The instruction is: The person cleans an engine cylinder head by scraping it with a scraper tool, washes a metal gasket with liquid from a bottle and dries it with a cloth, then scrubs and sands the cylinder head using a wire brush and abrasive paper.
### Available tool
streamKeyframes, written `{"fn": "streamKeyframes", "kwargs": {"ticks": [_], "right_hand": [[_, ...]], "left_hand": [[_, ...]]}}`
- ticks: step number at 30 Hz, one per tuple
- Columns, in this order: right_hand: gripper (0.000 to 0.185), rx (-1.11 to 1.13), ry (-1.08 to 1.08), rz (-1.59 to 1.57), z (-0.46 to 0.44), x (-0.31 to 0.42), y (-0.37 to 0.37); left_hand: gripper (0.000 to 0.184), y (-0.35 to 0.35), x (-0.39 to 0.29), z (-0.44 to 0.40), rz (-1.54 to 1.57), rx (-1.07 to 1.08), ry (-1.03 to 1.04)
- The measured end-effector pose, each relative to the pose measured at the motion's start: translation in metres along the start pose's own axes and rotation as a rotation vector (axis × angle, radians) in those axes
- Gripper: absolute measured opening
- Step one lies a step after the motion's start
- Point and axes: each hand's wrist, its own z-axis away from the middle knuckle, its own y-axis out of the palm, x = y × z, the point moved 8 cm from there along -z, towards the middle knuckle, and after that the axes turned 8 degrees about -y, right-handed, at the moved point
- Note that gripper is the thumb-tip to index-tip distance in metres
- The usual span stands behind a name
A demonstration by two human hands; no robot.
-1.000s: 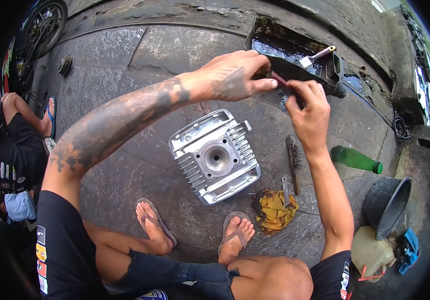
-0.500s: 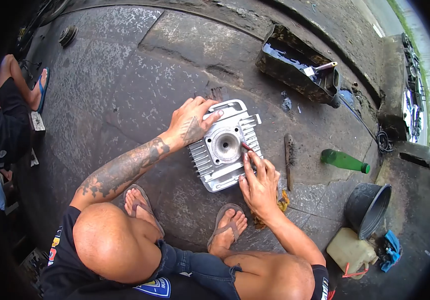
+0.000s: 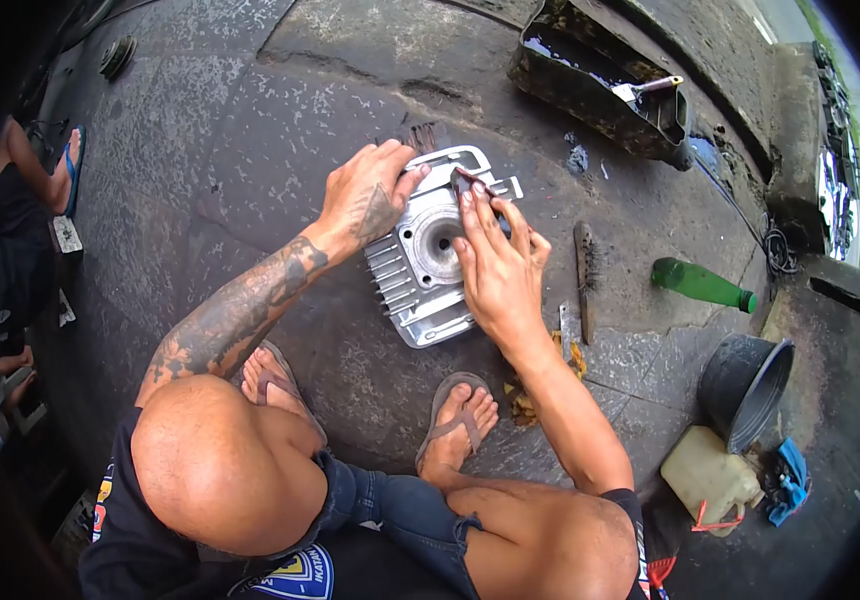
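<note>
At the far right is a long dark box (image 3: 575, 103) with a paintbrush (image 3: 640, 89) resting in it. A black cord (image 3: 778, 250) lies in a bundle to the right. Nearer, a brush with a wooden handle (image 3: 584, 262) lies beside a green bottle (image 3: 700, 284) on its side. At the near right, a black tub (image 3: 730, 375) is tipped over by a cream jug (image 3: 705, 470) and a blue cloth (image 3: 792, 478). Someone else's blue sandal (image 3: 74, 172) shows at the left.
</note>
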Motion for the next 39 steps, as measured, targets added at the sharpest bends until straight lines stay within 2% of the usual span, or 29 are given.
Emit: {"fn": "streamKeyframes", "kwargs": {"ticks": [4, 9, 13, 16, 17, 22, 26, 30, 35, 39], "right_hand": [[0.044, 0.089, 0.008, -0.085, 0.047, 0.012, -0.008], [0.044, -0.031, -0.057, -0.028, -0.009, 0.003, 0.001], [0.043, 0.089, -0.045, -0.041, 0.037, 0.009, -0.008], [0.042, -0.009, -0.056, -0.019, 0.004, 0.003, -0.006], [0.041, -0.051, -0.07, 0.001, -0.006, 0.002, -0.004], [0.04, 0.024, -0.046, -0.026, 0.036, 0.001, -0.012], [0.04, -0.031, -0.061, 0.03, 0.001, 0.0, -0.008], [0.039, 0.005, -0.023, 0.01, 0.025, 0.0, -0.014], [0.038, -0.091, -0.007, -0.009, -0.008, -0.002, -0.005], [0.038, -0.059, 0.008, -0.023, 0.018, 0.0, -0.006]], "left_hand": [[0.028, -0.007, 0.0, -0.003, -0.025, -0.019, 0.02], [0.028, -0.006, -0.001, -0.009, 0.003, -0.003, 0.015], [0.028, -0.004, 0.003, -0.005, -0.011, 0.007, -0.008], [0.03, -0.002, 0.001, -0.008, 0.014, -0.033, 0.057], [0.029, -0.003, 0.001, -0.007, 0.021, 0.007, 0.011], [0.029, -0.004, 0.002, -0.005, 0.019, 0.011, 0.014], [0.03, -0.002, 0.001, -0.008, -0.003, -0.017, 0.024], [0.03, -0.005, 0.002, -0.007, 0.034, -0.043, 0.022], [0.029, -0.001, -0.001, -0.004, 0.013, -0.029, 0.047], [0.029, -0.006, 0.001, -0.008, 0.031, -0.037, 0.033]]}}
